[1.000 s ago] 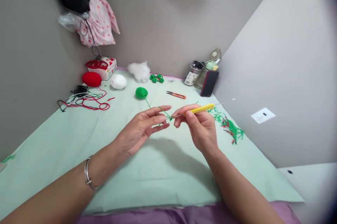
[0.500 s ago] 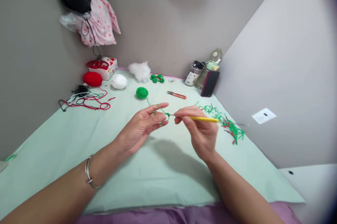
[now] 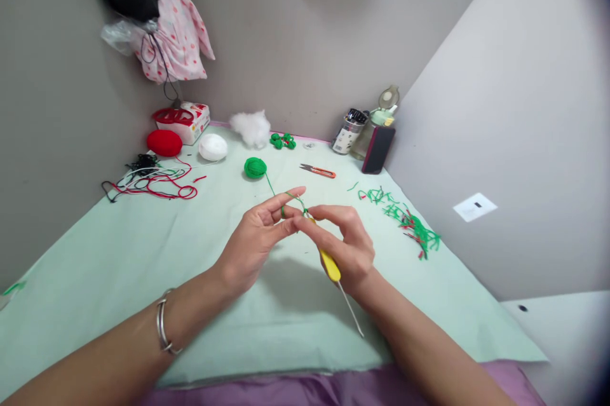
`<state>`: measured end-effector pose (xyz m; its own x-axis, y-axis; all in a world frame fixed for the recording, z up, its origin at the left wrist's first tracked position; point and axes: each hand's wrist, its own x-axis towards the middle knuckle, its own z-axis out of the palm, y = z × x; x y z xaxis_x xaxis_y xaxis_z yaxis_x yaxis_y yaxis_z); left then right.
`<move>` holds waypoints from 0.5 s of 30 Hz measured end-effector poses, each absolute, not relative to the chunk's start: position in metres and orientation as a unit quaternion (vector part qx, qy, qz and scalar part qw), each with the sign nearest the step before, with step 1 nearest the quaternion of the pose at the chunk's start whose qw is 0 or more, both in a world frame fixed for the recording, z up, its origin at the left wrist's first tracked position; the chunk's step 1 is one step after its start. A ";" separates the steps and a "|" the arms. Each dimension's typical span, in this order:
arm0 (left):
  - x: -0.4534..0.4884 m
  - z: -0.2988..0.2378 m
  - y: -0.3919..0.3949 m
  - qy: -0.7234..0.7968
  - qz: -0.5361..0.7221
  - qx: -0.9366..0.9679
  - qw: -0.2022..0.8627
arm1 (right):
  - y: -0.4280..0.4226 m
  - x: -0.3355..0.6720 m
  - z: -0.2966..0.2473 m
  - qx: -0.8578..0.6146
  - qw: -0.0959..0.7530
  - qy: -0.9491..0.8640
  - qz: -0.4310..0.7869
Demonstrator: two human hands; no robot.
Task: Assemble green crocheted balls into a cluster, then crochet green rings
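In the head view, the right hand (image 3: 347, 244) grasps a yellow-handled metal crochet hook (image 3: 330, 265), lower end toward five o'clock; the left hand (image 3: 255, 234) holds thin green yarn (image 3: 270, 184), its round ball (image 3: 255, 168) at twelve o'clock.

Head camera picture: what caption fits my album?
Left hand holds green yarn; right hand grips a yellow-handled hook.

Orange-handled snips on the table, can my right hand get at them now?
Probably yes: nothing stands between your right hand and the snips, though the yellow hook it holds could get in the way.
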<state>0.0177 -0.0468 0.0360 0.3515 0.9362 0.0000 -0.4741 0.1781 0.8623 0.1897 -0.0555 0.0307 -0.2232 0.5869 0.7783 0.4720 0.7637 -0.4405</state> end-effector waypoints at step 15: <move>0.004 0.039 -0.034 0.213 0.458 0.379 0.776 | -0.047 0.194 0.049 -0.338 0.603 -0.653 0.309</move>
<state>0.0041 -0.0335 0.0394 0.4904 0.8713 0.0161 -0.5480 0.2940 0.7831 0.1938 -0.0468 0.0489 -0.0438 0.8141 0.5790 0.0688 0.5807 -0.8112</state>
